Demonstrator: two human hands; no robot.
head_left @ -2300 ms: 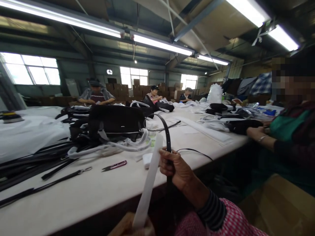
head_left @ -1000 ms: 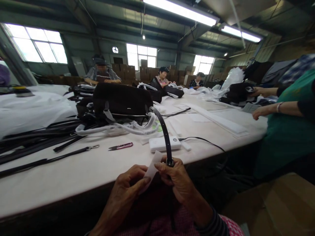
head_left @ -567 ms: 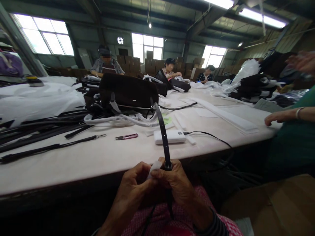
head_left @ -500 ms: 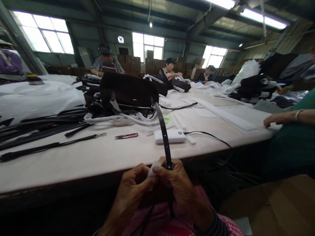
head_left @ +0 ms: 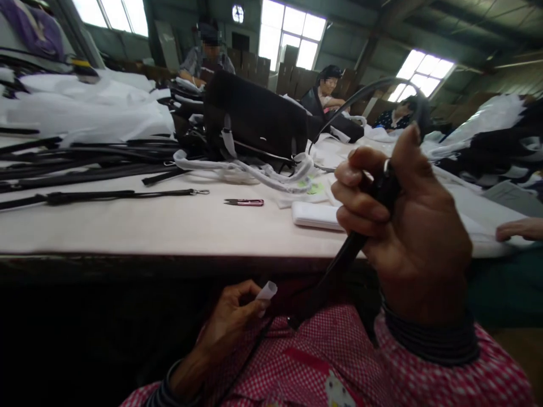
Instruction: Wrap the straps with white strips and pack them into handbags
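Observation:
My right hand (head_left: 403, 226) is raised close to the camera, closed round a black strap (head_left: 339, 265) with a metal ring at the thumb. The strap runs down to my lap and loops up behind the hand. My left hand (head_left: 233, 316) rests low over my lap below the table edge, pinching a small rolled piece of white paper (head_left: 267, 290). Red-checked cloth covers my lap.
The pale table (head_left: 169, 226) carries a pink thread snip (head_left: 245, 202), a white power bank (head_left: 316, 215), long black straps (head_left: 85, 169), a black bag (head_left: 254, 118) and white wrapping. A neighbour's hand (head_left: 520, 229) rests at right. Other people sit across the table.
My right hand has lifted the strap up toward the camera, away from my left hand. The left hand stays low with the white paper, now rolled small. The view has tilted down.

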